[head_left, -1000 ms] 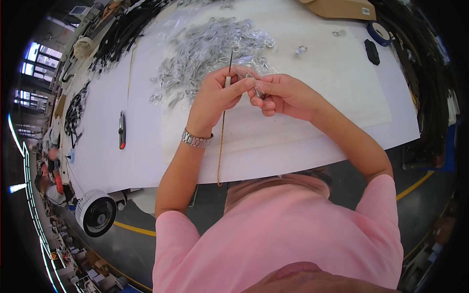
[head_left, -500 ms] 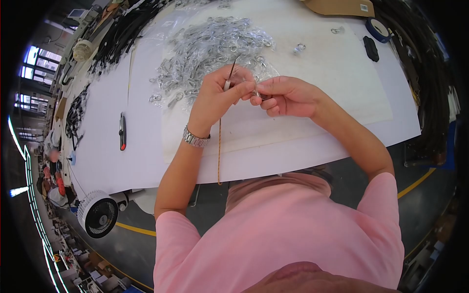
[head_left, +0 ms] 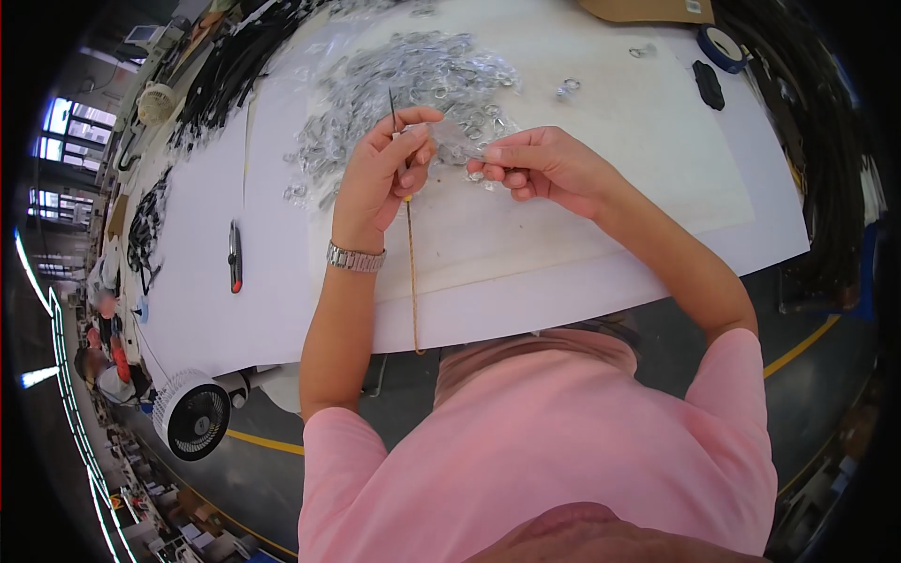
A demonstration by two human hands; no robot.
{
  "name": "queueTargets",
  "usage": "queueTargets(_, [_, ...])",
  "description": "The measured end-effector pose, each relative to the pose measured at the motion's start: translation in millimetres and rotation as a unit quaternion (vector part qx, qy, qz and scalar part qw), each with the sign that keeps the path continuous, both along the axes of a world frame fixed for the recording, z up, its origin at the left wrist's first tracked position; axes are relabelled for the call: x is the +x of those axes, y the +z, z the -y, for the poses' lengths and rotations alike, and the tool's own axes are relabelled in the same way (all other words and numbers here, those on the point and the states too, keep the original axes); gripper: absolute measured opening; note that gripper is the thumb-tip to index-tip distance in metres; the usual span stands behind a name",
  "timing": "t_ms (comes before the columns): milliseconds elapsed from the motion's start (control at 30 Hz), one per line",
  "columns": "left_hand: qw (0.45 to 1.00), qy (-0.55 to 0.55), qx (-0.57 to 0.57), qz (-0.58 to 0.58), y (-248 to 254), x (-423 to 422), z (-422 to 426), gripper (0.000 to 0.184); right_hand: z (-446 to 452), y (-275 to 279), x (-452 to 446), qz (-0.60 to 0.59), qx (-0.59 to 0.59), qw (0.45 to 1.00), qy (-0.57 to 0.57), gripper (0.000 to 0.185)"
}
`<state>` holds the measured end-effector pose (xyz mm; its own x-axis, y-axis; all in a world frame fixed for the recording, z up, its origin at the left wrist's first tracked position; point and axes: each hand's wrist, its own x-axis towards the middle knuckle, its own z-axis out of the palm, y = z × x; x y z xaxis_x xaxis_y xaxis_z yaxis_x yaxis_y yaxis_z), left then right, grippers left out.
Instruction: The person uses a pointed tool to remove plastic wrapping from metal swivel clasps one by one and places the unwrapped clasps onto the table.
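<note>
My left hand (head_left: 380, 178) is closed round a thin pointed tool (head_left: 393, 101) whose dark tip sticks up past the fingers. A tan cord (head_left: 414, 272) hangs below that hand to the table's front edge. Between my hands stretches a small clear plastic bag (head_left: 455, 141). My right hand (head_left: 549, 169) pinches the bag's right end; the fingers hide whatever lies inside that end. Just beyond both hands is a pile of metal clasps in clear plastic (head_left: 413, 80).
A box cutter (head_left: 236, 258) lies at left. Single bagged clasps (head_left: 568, 88), a black object (head_left: 709, 84) and a blue tape roll (head_left: 723, 49) lie at right. Black straps (head_left: 230, 80) line the far left. A fan (head_left: 192, 416) stands by the near left corner.
My left hand has moved left, away from my right hand, taking the tool along. The plastic bag now shows stretched between them. My right hand has barely moved.
</note>
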<state>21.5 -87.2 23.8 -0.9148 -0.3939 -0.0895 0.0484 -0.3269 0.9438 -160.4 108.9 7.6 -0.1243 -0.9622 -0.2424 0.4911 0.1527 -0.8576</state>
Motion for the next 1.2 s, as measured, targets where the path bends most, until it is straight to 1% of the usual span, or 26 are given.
queueTargets(33, [0.995, 0.026, -0.092, 0.032, 0, -2, -3, 0.029, -1, 0, 0, -0.017, -0.010, 1.000, -0.016, 0.029])
queueTargets(100, [0.955, 0.079, -0.272, 0.092, 0, -5, -14, 0.037, -1, 1, 0, -0.053, -0.030, 0.997, -0.044, 0.026])
queueTargets(200, [0.968, -0.032, -0.248, 0.032, 9, -4, -24, 0.045, -2, 0, 4, -0.119, -0.038, 0.988, -0.093, 0.026])
queueTargets(300, [0.960, -0.056, -0.263, 0.081, 25, -2, -53, 0.042, -1, -2, 7, -0.155, -0.055, 0.977, -0.138, 0.026])
queueTargets(400, [0.974, -0.047, -0.206, 0.078, 14, -4, -60, 0.046, -1, -8, 16, -0.217, -0.062, 0.960, -0.165, 0.029])
queueTargets(500, [0.942, 0.031, -0.324, 0.083, 1, -8, -63, 0.043, -2, -4, 25, -0.205, -0.063, 0.963, -0.163, 0.029])
queueTargets(600, [0.928, 0.061, -0.359, 0.076, -3, -8, -63, 0.040, -1, -4, 30, -0.211, -0.077, 0.959, -0.170, 0.028])
queueTargets(700, [0.943, 0.036, -0.317, 0.093, 0, -8, -58, 0.036, -3, -2, 13, -0.218, -0.042, 0.963, -0.156, 0.025])
queueTargets(733, [0.955, 0.029, -0.278, 0.095, 0, -7, -55, 0.035, -5, -1, 1, -0.308, -0.060, 0.929, -0.195, 0.024])
queueTargets(800, [0.975, 0.018, -0.198, 0.096, 0, -4, -48, 0.033, -7, 2, -33, -0.479, -0.100, 0.832, -0.262, 0.026])
queueTargets(833, [0.981, 0.022, -0.173, 0.089, 1, -4, -48, 0.032, -11, 2, -50, -0.585, -0.087, 0.748, -0.300, 0.027])
queueTargets(867, [0.985, 0.026, -0.149, 0.082, 2, -3, -48, 0.030, -15, 0, -67, -0.679, -0.075, 0.649, -0.334, 0.029])
queueTargets(900, [0.989, 0.028, -0.126, 0.076, 3, -3, -49, 0.028, -14, -1, -77, -0.758, -0.061, 0.538, -0.362, 0.031])
queueTargets(1000, [0.988, 0.024, -0.136, 0.064, -5, -7, -50, 0.026, 6, -4, -97, -0.775, -0.001, 0.586, -0.237, 0.032])
queueTargets(1100, [0.988, 0.023, -0.130, 0.077, -7, -7, -54, 0.023, 51, -16, -102, -0.758, 0.039, 0.623, -0.188, 0.030])
queueTargets(1200, [0.983, 0.024, -0.162, 0.085, -12, -6, -50, 0.023, 85, -17, -108, -0.802, 0.094, 0.579, -0.112, 0.023])
